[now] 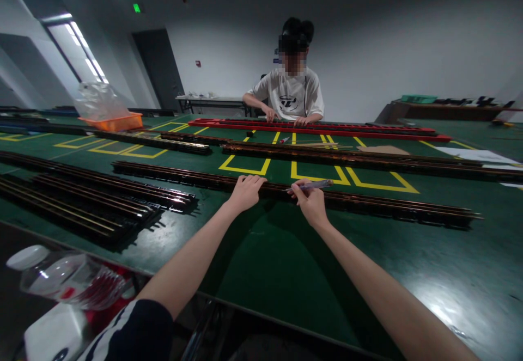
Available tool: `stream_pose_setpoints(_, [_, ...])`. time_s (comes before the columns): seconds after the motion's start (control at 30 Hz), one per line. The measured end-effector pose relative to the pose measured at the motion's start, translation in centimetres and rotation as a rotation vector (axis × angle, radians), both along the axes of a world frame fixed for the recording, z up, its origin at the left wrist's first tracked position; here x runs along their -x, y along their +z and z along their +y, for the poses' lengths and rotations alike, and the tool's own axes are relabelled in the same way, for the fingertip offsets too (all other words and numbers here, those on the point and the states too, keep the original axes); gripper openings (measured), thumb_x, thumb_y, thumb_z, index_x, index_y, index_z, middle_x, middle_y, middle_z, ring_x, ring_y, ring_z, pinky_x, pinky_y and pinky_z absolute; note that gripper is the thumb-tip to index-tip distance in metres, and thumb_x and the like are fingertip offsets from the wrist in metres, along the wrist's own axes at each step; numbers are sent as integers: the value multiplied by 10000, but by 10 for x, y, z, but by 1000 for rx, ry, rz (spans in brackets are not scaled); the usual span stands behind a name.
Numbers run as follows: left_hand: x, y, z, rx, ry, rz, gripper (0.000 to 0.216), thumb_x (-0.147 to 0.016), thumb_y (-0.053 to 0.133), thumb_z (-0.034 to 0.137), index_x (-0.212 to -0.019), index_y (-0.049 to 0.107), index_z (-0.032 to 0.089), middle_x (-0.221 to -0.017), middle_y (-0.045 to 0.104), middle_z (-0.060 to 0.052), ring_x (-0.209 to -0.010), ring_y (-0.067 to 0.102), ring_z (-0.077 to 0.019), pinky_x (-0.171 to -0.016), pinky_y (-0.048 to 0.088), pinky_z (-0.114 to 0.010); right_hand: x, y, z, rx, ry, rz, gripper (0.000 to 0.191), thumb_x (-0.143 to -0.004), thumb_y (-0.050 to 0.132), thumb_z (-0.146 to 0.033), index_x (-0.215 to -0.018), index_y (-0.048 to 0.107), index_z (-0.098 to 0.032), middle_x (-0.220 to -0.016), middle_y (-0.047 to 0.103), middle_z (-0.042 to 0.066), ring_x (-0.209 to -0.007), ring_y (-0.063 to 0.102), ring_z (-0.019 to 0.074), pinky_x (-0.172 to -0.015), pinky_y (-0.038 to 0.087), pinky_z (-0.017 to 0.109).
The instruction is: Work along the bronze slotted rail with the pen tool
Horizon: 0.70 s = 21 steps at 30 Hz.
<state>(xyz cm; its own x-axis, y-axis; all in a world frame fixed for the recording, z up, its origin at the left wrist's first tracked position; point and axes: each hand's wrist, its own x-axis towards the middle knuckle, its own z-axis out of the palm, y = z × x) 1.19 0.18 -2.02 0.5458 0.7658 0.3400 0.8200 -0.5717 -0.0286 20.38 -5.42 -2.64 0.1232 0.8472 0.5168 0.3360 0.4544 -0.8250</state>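
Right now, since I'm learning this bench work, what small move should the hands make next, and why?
I'd probably guide the pen-like tool slightly along the long dark strip: the right hand holds it with its tip at or near the strip, and the left hand rests there, seemingly able to steady it.

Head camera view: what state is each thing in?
Long dark ridged strip, lying flat
Wearer's left hand, resting on strip
Slim greyish pen-like tool, held
Wearer's right hand, closed on tool
Clear plastic bag, crumpled
Orange plastic basket, holding bag
Green rectangular sign, lit
Dark grey door, apparently shut
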Motion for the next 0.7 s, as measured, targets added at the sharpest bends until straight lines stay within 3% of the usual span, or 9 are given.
stream_pose_setpoints(0.17, [1, -2, 3, 13, -6, -14, 431, -847, 326, 94, -1210, 537, 192, -1214, 613, -73, -1113, 537, -220, -973, 356, -418, -1, -1, 0, -12, -18, 5, 263, -832, 534, -435, -754, 569, -186, -690, 667, 65, -623, 633, 189, -510, 503, 295])
stream_pose_setpoints(0.7, [-1, 2, -2, 10, 1, -39, 423, -880, 417, 478, -1165, 553, 196, -1200, 616, -88, -1108, 537, -255, -942, 360, -438, -1, 2, -2, -40, -86, -46, 232, -824, 521, -397, -723, 562, -193, -653, 667, 56, -591, 634, 192, -524, 508, 302])
